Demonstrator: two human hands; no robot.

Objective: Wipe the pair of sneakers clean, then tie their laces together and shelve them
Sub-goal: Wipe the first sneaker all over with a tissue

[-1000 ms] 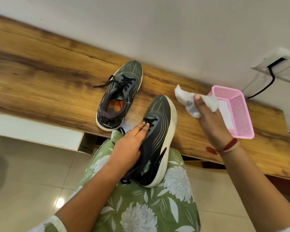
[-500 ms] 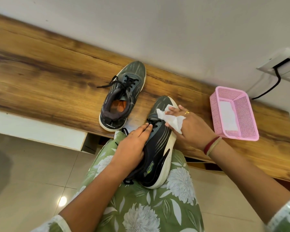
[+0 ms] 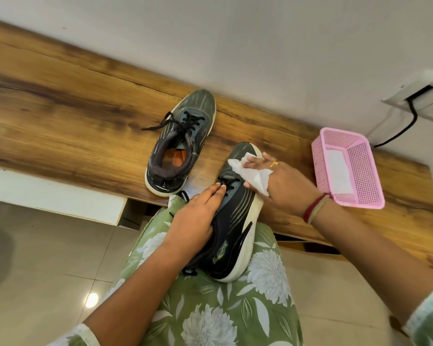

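Left hand (image 3: 195, 217), fingers flat, pins the black white-soled sneaker (image 3: 238, 216). Right hand (image 3: 284, 182), pinching the crumpled white wipe (image 3: 251, 174), should scrub its toe firmly.

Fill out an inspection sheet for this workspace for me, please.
Surface: wooden bench, wood-grain top set against the wall.
Job's things: one dark sneaker upright on the bench, laces loose; second sneaker tilted on the lap, toe over the bench edge; white wipe on its toe.
Clutter: pink basket on the bench, a white sheet inside.
Grippers: left hand rests on the second sneaker's laces, fingers straight; right hand holds the wipe against the toe.
Cables: black cable hangs from a wall socket box, behind the basket.
Surroundings: white wall, tiled floor.
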